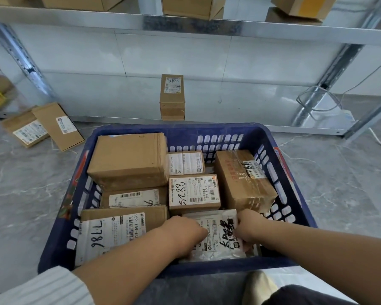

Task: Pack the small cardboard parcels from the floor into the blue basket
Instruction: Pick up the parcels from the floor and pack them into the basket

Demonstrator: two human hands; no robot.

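Grey marble-look floor (20, 194), shiny metal shelving (185, 27) behind. Slotted blue plastic basket (229, 266) sits packed with boxy brown cardboard parcels (128, 159). Left hand (185, 232) and right hand (251, 227) both curl fingers onto a crinkly white plastic mailer (218, 234), near right corner inside.

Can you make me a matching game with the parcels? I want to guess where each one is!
Things:
1. white mailer bag
2. box marked 5288
3. tall box
4. two flat parcels

Places:
A. on the floor, left of the blue basket
B. standing upright behind the basket
C. held by the left hand and right hand
D. lying in the middle of the basket

Pairs: 1-C, 2-D, 3-B, 4-A
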